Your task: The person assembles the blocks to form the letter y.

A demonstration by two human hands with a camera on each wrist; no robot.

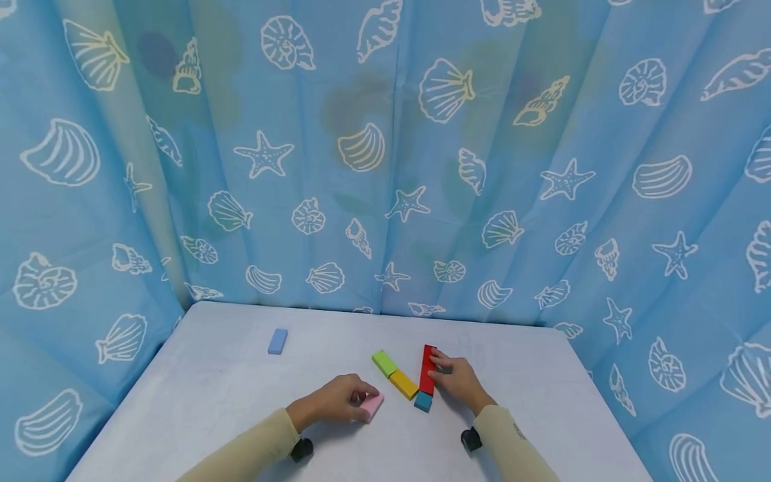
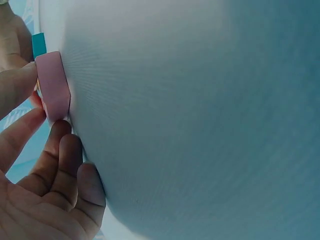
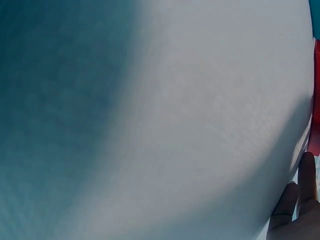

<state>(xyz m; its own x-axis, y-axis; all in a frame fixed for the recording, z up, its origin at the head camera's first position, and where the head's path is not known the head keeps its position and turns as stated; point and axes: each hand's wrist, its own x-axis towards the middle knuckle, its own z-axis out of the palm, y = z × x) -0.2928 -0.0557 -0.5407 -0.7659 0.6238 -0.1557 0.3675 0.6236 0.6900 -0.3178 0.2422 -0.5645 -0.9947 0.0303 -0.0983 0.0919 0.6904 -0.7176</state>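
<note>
Between the thumb and fingers of my left hand (image 1: 336, 400) is a pink block (image 1: 372, 406), pinched low over the white table. The left wrist view shows the thumb and fingertips around that pink block (image 2: 53, 85). My right hand (image 1: 460, 383) holds a long red block (image 1: 426, 376), its fingers near the far end and the thumb at the side. A small teal block (image 1: 423, 402) touches the red one's near end. Just left of it, a yellow block (image 1: 403, 384) and a lime green block (image 1: 383, 363) lie end to end in a slanted line.
A light blue block (image 1: 278, 341) lies apart at the back left of the white table (image 1: 229, 375). Blue curtains (image 1: 385, 167) printed with shells and starfish hang behind the table and along both sides.
</note>
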